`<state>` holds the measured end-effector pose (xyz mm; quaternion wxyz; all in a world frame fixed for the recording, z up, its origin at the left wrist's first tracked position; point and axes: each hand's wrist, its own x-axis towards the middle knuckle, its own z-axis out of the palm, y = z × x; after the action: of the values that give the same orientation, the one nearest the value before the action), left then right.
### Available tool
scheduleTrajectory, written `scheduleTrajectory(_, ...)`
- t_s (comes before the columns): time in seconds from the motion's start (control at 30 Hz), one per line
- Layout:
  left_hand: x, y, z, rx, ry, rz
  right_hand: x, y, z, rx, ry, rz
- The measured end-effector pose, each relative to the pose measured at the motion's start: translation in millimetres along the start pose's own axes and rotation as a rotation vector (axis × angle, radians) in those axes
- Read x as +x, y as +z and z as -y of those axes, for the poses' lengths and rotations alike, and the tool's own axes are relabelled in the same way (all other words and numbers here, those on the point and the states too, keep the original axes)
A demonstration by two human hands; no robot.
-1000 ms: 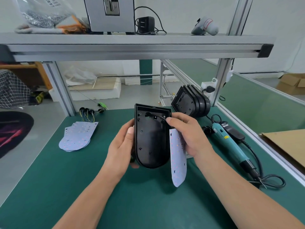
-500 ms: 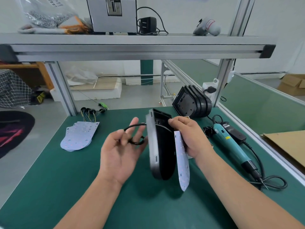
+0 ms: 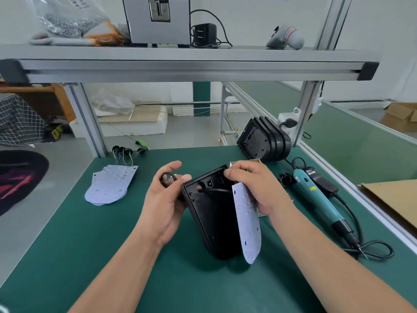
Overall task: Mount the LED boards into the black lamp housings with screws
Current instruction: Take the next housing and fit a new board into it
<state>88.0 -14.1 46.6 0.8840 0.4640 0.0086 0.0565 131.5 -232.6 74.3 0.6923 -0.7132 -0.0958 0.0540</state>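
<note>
My right hand (image 3: pixel 255 188) grips the upper rim of the black lamp housing (image 3: pixel 216 227), fingers curled over its top corner. The same hand pins a white LED board (image 3: pixel 247 227) against the housing's right side, and the board hangs with its rounded end lowest. I hold the housing tilted above the green tabletop (image 3: pixel 90 245), its open inside toward me and its rounded end down. My left hand (image 3: pixel 164 206) sits at the housing's left edge, thumb and forefinger pinching a loop of black cable (image 3: pixel 162 179). The cable shows again inside the housing, crossing from a hole near the top toward the board. Off to my left a stack of LED boards (image 3: pixel 110 185) lies flat on the tabletop. Behind my right hand a row of spare housings (image 3: pixel 264 141) stands on edge, and a teal electric screwdriver (image 3: pixel 316 199) lies further right with its cord.
</note>
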Motion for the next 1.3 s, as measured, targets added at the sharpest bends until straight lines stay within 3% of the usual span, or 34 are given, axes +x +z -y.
scheduleTrajectory(0.1,0,-6,3,0.041,-0.053,0.04,1,-2,-2,-0.012,0.017,0.01)
scheduleTrajectory(0.4,6,-17,12,0.302,-0.156,-0.069,10,-16,0,-0.057,0.139,0.052)
scheduleTrajectory(0.53,8,-18,7,0.279,-0.131,-0.055,14,-13,6,-0.206,0.134,0.11)
scheduleTrajectory(0.77,15,-36,1,0.196,-0.084,-0.109,24,6,13,-0.668,0.115,0.164)
scheduleTrajectory(0.9,18,-42,0,0.023,-0.131,-0.147,38,9,12,-0.724,0.099,0.229)
scheduleTrajectory(1.0,18,-40,1,-0.023,-0.099,-0.155,44,13,11,-0.728,0.009,0.201)
scheduleTrajectory(1.3,14,-39,7,0.332,-0.126,-0.062,39,18,-9,-0.614,-0.145,-0.004)
